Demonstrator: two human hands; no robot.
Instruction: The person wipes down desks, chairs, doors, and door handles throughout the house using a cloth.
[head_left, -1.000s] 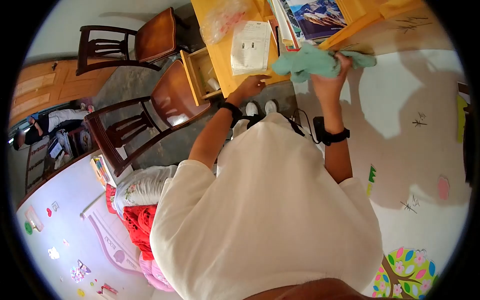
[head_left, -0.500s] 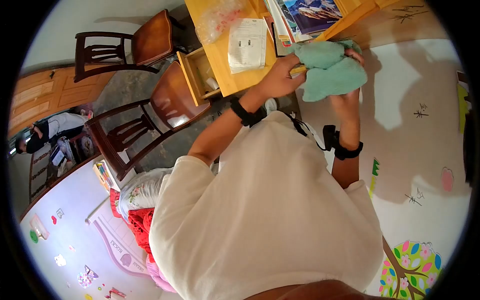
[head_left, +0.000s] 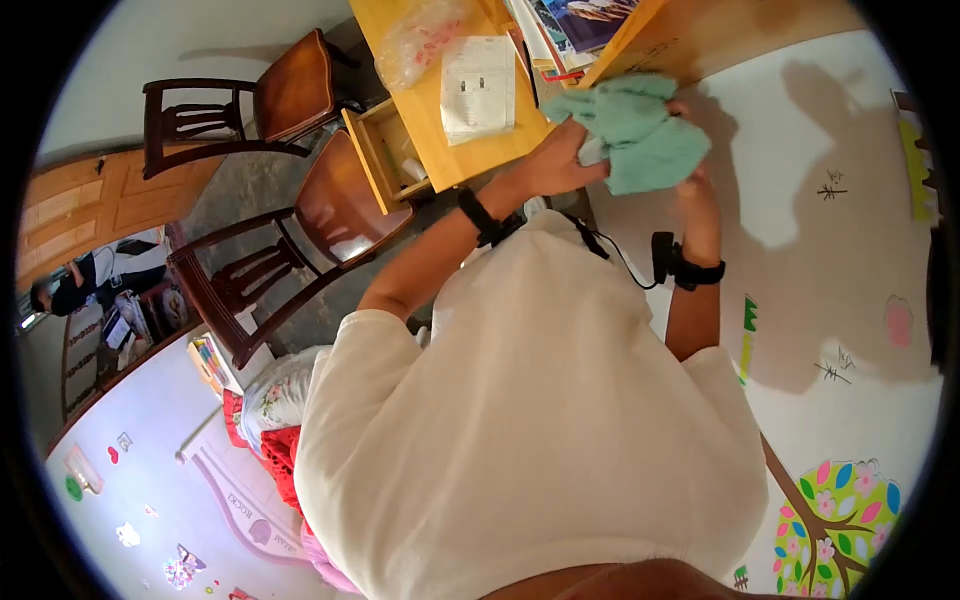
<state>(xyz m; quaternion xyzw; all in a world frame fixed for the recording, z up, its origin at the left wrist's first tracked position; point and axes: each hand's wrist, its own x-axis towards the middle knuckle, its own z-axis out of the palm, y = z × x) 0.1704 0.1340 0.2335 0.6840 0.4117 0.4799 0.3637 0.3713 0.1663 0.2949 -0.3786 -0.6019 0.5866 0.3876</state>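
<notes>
A green cloth (head_left: pixel 655 140) hangs bunched between my two hands, near the corner of the wooden desk (head_left: pixel 480 163). My left hand (head_left: pixel 562 160) grips the cloth's left side, its fingers partly hidden by the fabric. On the right side, my right hand (head_left: pixel 697 185) holds the cloth, with most of its fingers behind it. Stacked printed papers (head_left: pixel 478 88) lie on the desk to the left of the cloth. Books (head_left: pixel 580 25) stand just above it, beside a wooden panel.
A clear plastic bag (head_left: pixel 418 45) lies on the desk, above an open drawer (head_left: pixel 385 150). Two wooden chairs (head_left: pixel 345 195) stand at the left. A person (head_left: pixel 75 285) is in the far left background. A white wall (head_left: pixel 800 250) with stickers is at the right.
My left hand, which was free near the desk edge, has moved right and taken hold of the cloth. The cloth is now bunched between both hands, and the view has shifted slightly.
</notes>
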